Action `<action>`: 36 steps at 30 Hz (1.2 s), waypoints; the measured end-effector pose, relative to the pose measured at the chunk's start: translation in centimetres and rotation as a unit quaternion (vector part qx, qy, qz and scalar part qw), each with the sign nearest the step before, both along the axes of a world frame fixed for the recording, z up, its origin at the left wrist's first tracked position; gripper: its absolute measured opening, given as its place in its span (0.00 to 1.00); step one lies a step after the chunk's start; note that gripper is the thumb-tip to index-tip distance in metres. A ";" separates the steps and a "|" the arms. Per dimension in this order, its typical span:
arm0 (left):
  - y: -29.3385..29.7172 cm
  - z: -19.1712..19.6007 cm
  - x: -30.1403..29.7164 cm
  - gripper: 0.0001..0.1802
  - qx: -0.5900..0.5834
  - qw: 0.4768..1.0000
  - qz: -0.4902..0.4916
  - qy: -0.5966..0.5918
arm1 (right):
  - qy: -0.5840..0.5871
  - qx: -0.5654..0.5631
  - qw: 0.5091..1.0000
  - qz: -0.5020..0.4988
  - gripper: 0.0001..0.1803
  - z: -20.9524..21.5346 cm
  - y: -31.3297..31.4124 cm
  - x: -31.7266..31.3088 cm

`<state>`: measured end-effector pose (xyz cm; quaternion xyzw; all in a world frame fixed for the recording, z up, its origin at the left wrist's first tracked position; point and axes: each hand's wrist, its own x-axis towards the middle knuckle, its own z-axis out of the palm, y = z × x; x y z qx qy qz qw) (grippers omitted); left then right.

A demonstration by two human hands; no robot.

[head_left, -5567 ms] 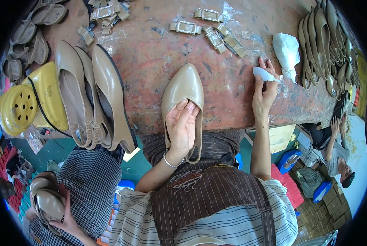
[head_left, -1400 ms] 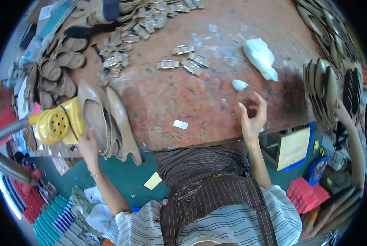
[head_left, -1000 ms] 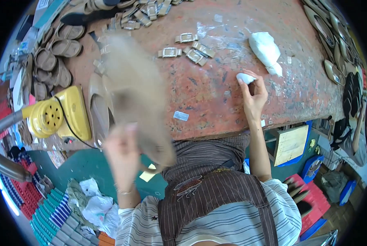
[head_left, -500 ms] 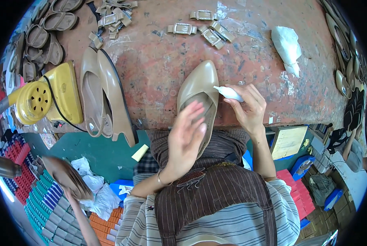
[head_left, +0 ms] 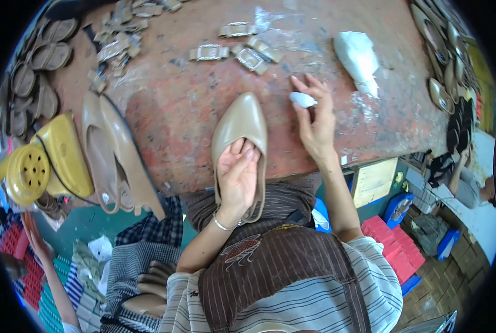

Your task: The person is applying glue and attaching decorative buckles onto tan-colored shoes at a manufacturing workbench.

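A beige pointed slingback shoe (head_left: pixel 240 120) lies toe-away at the front of the worktable, its heel end reaching over the edge toward my lap. My left hand (head_left: pixel 238 177) is inside it, palm up, the fingertips tucked under the upper and the thumb bent over the palm. To the right of the shoe, just above the table, my right hand (head_left: pixel 317 119) pinches a small white squeeze bottle (head_left: pixel 303 99) between thumb and fingers. The bottle is apart from the shoe; its nozzle cannot be made out.
Buckled bows (head_left: pixel 212 53) lie beyond the shoe, near a white wrapped bundle (head_left: pixel 357 58). Left are a beige pair of shoes (head_left: pixel 123 147), a yellow lamp-like device (head_left: pixel 65 155) and sandals (head_left: pixel 51 55). A co-worker's arm (head_left: pixel 51 261) and more shoes (head_left: pixel 148 302) are at lower left.
My left hand has gone from above the shoe into its opening. The bottle has moved away from the shoe's rim. At lower left, the co-worker's hand no longer carries shoes. The whole view has shifted.
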<state>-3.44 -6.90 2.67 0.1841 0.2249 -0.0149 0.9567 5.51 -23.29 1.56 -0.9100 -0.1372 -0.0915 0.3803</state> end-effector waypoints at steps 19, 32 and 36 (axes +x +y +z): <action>1.3 2.5 -3.5 0.24 0.189 0.978 -0.077 -0.042 | -0.037 0.032 0.974 -0.221 0.29 6.0 -8.8 4.7; 2.9 3.4 -7.2 0.20 0.436 0.878 -0.037 -0.194 | -0.188 -0.074 0.951 0.236 0.19 10.8 7.6 -6.5; 2.9 5.3 -5.0 0.20 0.268 0.950 -0.129 -0.099 | -0.204 -0.103 0.956 0.184 0.18 9.5 7.0 -3.5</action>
